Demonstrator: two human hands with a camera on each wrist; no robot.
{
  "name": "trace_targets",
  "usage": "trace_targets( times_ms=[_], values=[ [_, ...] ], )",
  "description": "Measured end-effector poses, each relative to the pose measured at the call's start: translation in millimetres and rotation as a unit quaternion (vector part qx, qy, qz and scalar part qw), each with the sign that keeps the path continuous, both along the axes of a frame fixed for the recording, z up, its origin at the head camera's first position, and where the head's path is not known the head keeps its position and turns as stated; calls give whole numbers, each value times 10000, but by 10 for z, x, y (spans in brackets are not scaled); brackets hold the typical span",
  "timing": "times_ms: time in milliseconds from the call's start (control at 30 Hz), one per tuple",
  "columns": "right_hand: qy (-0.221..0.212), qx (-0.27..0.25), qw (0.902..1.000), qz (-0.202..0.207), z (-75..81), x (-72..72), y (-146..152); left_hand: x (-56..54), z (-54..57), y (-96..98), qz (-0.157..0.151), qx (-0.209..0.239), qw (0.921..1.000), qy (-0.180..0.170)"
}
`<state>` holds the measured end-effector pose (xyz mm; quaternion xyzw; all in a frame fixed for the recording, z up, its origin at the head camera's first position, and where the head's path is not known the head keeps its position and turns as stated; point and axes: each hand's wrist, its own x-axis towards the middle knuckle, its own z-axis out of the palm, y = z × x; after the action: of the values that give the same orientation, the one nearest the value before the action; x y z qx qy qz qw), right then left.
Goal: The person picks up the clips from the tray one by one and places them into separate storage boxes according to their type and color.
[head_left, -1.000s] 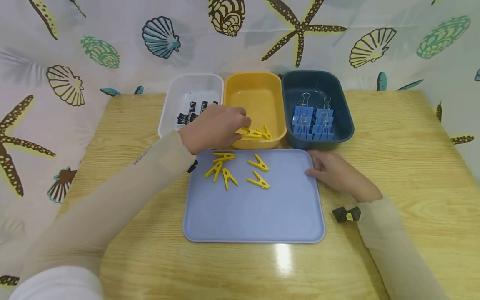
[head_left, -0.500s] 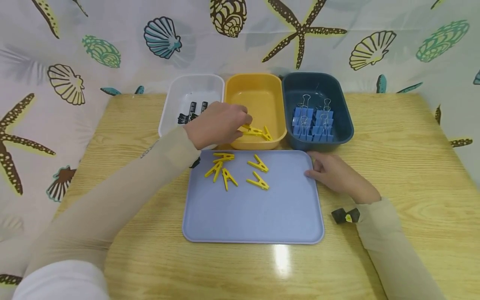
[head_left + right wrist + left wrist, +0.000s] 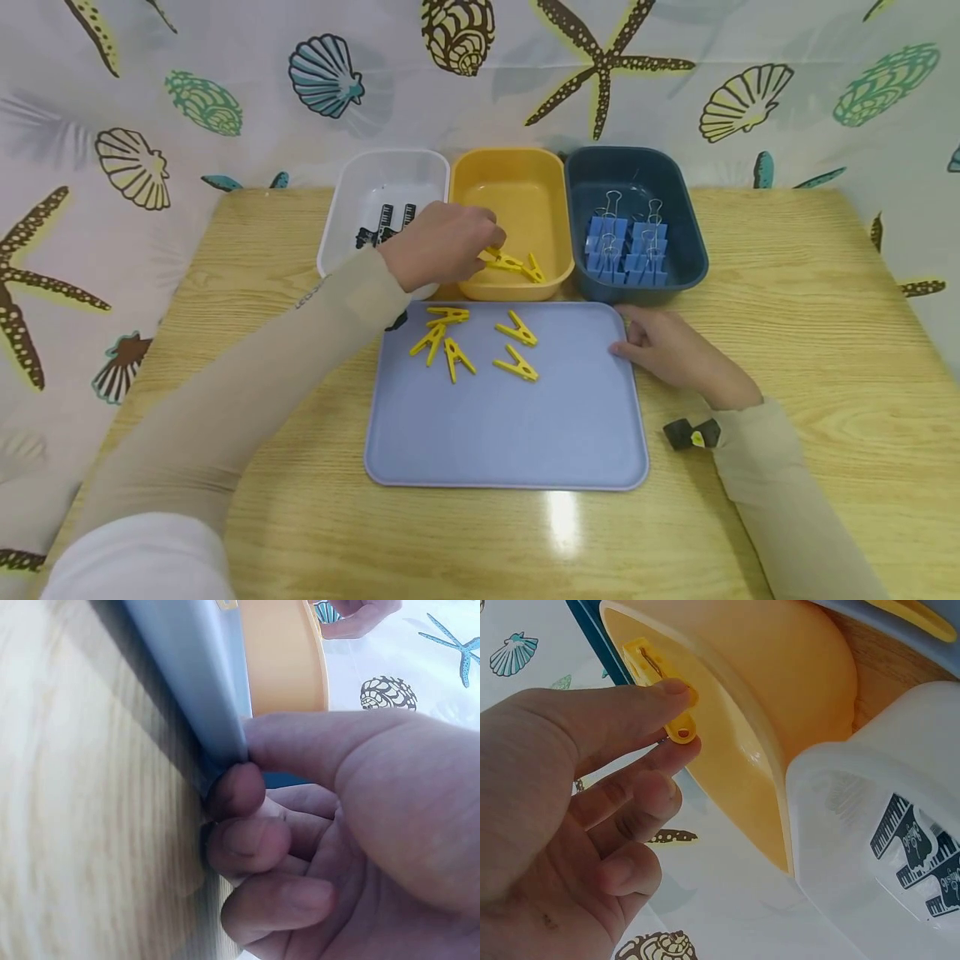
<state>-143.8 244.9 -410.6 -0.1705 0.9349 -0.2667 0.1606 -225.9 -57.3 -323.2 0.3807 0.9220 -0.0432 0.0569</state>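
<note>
Currently pinching a clothespin (image 3: 649,664) with fingers (image 3: 676,754) of the left hand (image 3: 442,243) over the yellow bin (image 3: 517,208). Gripping the tray (image 3: 510,425) at its corner with the right hand (image 3: 666,346).

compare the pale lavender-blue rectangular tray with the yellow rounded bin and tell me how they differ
The pale lavender-blue rectangular tray is shallow with a low rim; the yellow rounded bin is deep with high walls. The tray looks broader than the bin. The right hand pinches the tray's edge, while the left hand holds a yellow clothespin at the bin. Both have rounded corners and carry loose yellow clothespins.
</note>
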Motion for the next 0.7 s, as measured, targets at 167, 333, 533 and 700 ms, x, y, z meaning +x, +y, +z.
trace_targets(
  times_ms=[167, 333, 533, 700],
  values=[
    [-20, -23, 10000, 14, -1, 4, -2, -28, -24, 4, 26, 72, 10000, -58],
    [-51, -15, 10000, 25, 5, 6, -11, -59, -58, 14, 54, 105, 9999, -113],
    [-64, 6, 10000, 14, 0, 2, -8, -87, -97, 33, 97, 126, 9997, -163],
    [-62, 12, 10000, 16, -2, 2, -4, -105, -124, 46, 144, 168, 9995, -243]
  ],
)
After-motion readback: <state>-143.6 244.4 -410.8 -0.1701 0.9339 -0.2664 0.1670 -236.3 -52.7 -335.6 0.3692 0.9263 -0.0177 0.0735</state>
